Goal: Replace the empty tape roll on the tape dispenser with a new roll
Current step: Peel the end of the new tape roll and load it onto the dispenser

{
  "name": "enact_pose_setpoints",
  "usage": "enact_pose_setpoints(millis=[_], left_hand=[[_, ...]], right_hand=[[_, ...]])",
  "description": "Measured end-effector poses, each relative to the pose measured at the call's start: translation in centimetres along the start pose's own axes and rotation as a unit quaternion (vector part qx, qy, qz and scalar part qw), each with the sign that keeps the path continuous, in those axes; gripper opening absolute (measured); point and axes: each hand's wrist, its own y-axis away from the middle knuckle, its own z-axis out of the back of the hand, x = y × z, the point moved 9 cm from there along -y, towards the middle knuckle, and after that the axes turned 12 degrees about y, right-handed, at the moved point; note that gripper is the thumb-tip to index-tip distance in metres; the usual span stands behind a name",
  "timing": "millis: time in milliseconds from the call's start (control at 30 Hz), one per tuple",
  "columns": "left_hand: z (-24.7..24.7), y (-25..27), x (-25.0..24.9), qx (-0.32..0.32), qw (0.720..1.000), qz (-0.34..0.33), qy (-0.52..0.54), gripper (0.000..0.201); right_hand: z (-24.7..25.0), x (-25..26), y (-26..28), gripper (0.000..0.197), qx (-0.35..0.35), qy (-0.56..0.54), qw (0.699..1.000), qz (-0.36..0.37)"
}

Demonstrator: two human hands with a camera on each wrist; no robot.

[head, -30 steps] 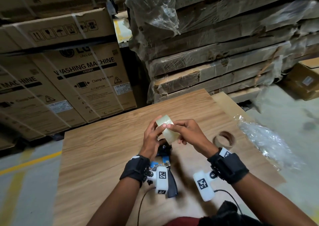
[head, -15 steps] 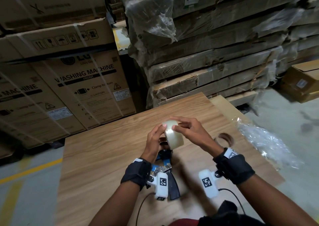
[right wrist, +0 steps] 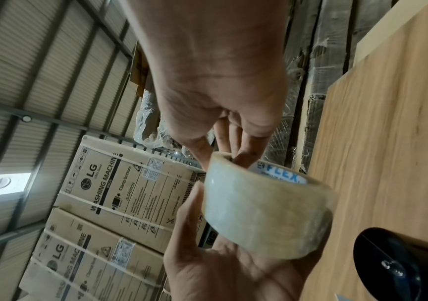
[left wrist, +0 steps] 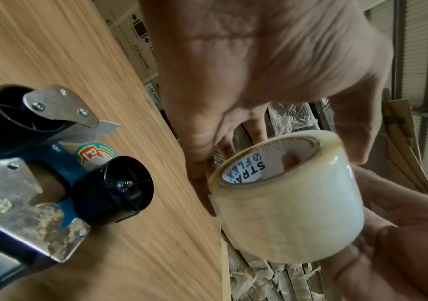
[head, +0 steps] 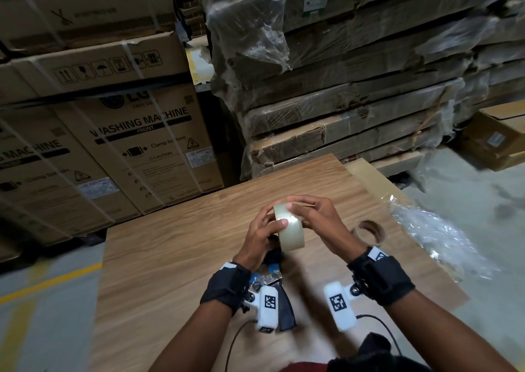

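Note:
Both hands hold the new clear tape roll just above the wooden table. My left hand grips it from the left, thumb on its outer face. My right hand grips it from above, and in the right wrist view its fingertips reach into the printed core. The left wrist view shows the roll beside the blue tape dispenser, whose black hub is bare. In the head view the dispenser lies on the table under my left wrist. The empty cardboard core sits to the right.
Crumpled clear plastic wrap lies at the table's right edge. Stacked washing-machine cartons stand behind on the left, and a plastic-wrapped stack of flat boxes behind on the right. Concrete floor surrounds the table.
The roll has been turned in my hands, so its curved outer face now shows more fully. My right fingers have shifted over its top edge. The dispenser and the empty core have stayed put.

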Motion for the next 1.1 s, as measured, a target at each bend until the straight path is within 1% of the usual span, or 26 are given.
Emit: enact_pose_setpoints(millis=[67,133,167,233,267,333,400,467,533,567,667,733,800,833,900,1000,1033,1100], left_hand=[[0.1,0.0,-0.1,-0.020,1.000,0.001,0.003,0.048],[0.3,-0.2,0.2,-0.042,0.999,0.010,0.017,0.042],[0.5,-0.2,0.5,-0.056,0.998,0.021,0.025,0.043],[1.0,-0.4,1.4,-0.078,0.995,0.053,0.027,0.055],[1.0,-0.4,1.8,-0.079,0.994,0.068,0.020,0.062],[0.9,-0.5,2.0,-0.076,0.994,0.074,0.014,0.069],[0.7,-0.4,1.4,-0.063,0.997,0.050,0.010,0.061],[0.4,-0.4,0.7,-0.035,0.999,0.027,-0.004,0.050],[0.0,-0.4,0.6,-0.014,1.000,0.026,-0.006,0.045],[0.0,-0.4,0.6,-0.016,0.999,0.029,-0.009,0.043],[0.4,-0.4,0.6,-0.051,0.998,0.030,-0.028,0.037],[0.9,-0.6,0.9,-0.081,0.996,0.028,-0.029,0.044],[1.4,-0.6,1.5,-0.115,0.992,0.046,-0.027,0.055],[1.5,-0.5,1.8,-0.121,0.991,0.057,-0.021,0.058],[1.3,-0.3,2.0,-0.111,0.992,0.059,-0.010,0.056],[0.3,0.0,1.0,-0.061,0.998,0.024,-0.016,0.041],[0.0,0.0,0.9,-0.045,0.999,0.024,-0.013,0.041],[-0.1,-0.1,0.7,-0.038,0.999,0.024,-0.018,0.039]], right_hand=[[-0.1,0.1,0.1,0.021,0.007,0.009,1.000,0.014],[-0.4,0.3,0.4,0.031,0.029,0.024,0.999,0.017],[-0.7,0.3,0.5,0.035,0.042,0.035,0.998,0.021],[-1.2,0.1,0.6,0.040,0.056,0.043,0.997,0.028],[-1.1,0.0,0.6,0.041,0.052,0.038,0.998,0.026],[-0.8,-0.5,0.4,0.038,0.033,0.020,0.999,0.016],[-0.3,-0.7,0.2,0.027,0.003,0.008,1.000,0.007],[0.0,-0.7,0.2,0.015,-0.019,-0.004,1.000,0.004],[0.0,-0.8,0.1,0.012,-0.019,-0.015,1.000,0.001],[0.1,-0.9,0.0,0.012,-0.018,-0.019,1.000,0.000],[0.2,-0.9,0.1,0.018,-0.014,-0.017,1.000,-0.001],[-0.2,-0.8,0.3,0.029,0.014,0.000,1.000,0.007],[-0.8,-0.8,0.5,0.040,0.044,0.020,0.999,0.014],[-0.9,-1.0,0.4,0.042,0.047,0.024,0.998,0.014],[-0.8,-1.5,0.2,0.041,0.030,0.016,0.999,0.006],[0.1,-2.2,0.0,0.028,-0.024,-0.013,0.999,-0.018],[0.3,-2.4,0.0,0.025,-0.033,-0.023,0.999,-0.024],[0.4,-2.7,0.0,0.024,-0.036,-0.033,0.998,-0.028]])
